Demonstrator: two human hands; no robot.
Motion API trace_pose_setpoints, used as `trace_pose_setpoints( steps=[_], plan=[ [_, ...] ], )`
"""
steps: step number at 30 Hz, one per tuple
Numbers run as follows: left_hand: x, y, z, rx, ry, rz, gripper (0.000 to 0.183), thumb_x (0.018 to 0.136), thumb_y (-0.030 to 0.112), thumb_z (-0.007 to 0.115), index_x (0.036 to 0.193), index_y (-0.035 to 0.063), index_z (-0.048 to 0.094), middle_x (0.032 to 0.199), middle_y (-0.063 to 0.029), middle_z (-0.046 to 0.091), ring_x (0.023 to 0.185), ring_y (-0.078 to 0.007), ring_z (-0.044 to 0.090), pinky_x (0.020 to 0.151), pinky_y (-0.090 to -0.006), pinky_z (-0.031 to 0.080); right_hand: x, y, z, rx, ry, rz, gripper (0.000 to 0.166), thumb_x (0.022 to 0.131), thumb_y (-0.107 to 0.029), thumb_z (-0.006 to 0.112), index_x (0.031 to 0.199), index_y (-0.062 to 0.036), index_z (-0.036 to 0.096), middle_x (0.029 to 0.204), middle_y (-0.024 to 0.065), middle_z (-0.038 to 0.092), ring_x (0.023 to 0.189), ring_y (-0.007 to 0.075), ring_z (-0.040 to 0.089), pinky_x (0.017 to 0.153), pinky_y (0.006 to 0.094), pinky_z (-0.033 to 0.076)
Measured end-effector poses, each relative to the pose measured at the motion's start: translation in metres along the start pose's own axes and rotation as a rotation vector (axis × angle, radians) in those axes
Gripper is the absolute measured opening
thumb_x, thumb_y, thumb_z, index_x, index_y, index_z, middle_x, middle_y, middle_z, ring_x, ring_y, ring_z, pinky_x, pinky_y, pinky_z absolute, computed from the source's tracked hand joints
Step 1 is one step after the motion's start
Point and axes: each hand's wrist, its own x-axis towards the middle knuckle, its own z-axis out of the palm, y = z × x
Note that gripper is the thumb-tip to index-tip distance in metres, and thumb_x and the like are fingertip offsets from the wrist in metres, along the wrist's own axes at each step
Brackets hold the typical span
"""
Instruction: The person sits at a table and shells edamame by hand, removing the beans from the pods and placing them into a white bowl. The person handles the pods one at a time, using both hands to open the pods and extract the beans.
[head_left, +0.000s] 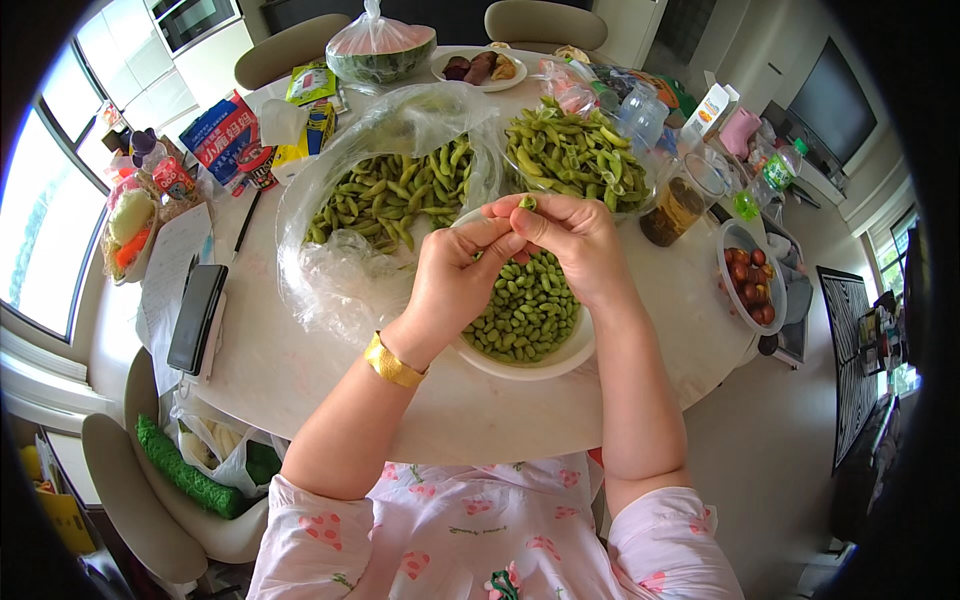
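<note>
Both my hands meet above a white bowl (501, 369) of shelled green soybeans (529, 311). My right hand (574, 240) pinches a green soybean pod (528, 202) between thumb and fingers, its tip showing at the top. My left hand (461, 262), with a gold cuff on the wrist, has thumb and fingertips pressed together against the right fingers; whether it also grips the pod is hidden. Beyond the left hand lies an open clear plastic bag (322, 289) with whole soybean pods (390, 195). Behind the right hand is a heap of pods (577, 154), several of them split.
A glass of brown drink (671, 210) and a bowl of brown-red fruits or eggs (750, 285) stand at right. A phone (197, 319), paper (176, 240) and black pen (247, 225) lie at left. A wrapped watermelon half (382, 56) and a plate (480, 82) stand behind.
</note>
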Motion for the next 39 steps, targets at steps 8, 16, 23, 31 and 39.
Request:
trace_pose_setpoints(
  steps=[8,16,23,31,39],
  plan=[
    [0.003,-0.006,0.001,0.020,0.069,-0.012,0.023,0.098,0.006,0.059,0.117,-0.0047,0.066,0.094,-0.0033,0.071,0.084,-0.0088,0.063,0.080,-0.0244,0.052,0.003,0.002,0.002,0.236,0.063,-0.053,0.022,0.091,-0.014,0.072,0.106,0.0013,0.072,0.092,0.0070,0.073,0.076,0.0091,0.062,0.068,0.0237,0.051],
    [0.004,-0.003,0.005,0.133,0.104,0.063,0.023,0.094,0.003,0.063,0.116,-0.0016,0.068,0.096,-0.0089,0.073,0.081,-0.0126,0.065,0.076,-0.0269,0.053,0.003,0.005,-0.010,0.104,0.122,-0.071,0.018,0.090,-0.010,0.072,0.103,0.0024,0.073,0.090,0.0074,0.073,0.077,0.0109,0.064,0.070,0.0244,0.052],
    [0.003,0.003,0.003,0.545,0.197,0.262,0.023,0.088,0.010,0.071,0.108,-0.0014,0.069,0.097,-0.0149,0.072,0.087,-0.0298,0.067,0.078,-0.0358,0.054,0.001,0.001,-0.004,-0.062,0.175,-0.148,0.014,0.091,-0.009,0.070,0.098,0.0024,0.074,0.093,0.0067,0.073,0.082,0.0114,0.066,0.076,0.0248,0.053],
    [0.005,0.000,-0.004,0.540,0.186,0.265,0.014,0.083,0.009,0.075,0.089,-0.0027,0.071,0.089,-0.0156,0.071,0.079,-0.0300,0.065,0.073,-0.0366,0.052,0.000,-0.001,0.002,-0.162,0.062,-0.110,0.017,0.093,-0.010,0.067,0.100,0.0036,0.073,0.095,0.0067,0.074,0.084,0.0095,0.067,0.076,0.0241,0.053],
    [0.007,-0.005,-0.003,0.369,0.193,0.154,0.012,0.083,0.006,0.076,0.089,-0.0036,0.071,0.080,-0.0131,0.068,0.068,-0.0223,0.058,0.067,-0.0323,0.050,-0.003,-0.002,0.000,-0.120,0.042,-0.070,0.016,0.092,-0.002,0.064,0.104,0.0056,0.071,0.101,0.0115,0.073,0.091,0.0127,0.068,0.082,0.0262,0.056]
  ],
)
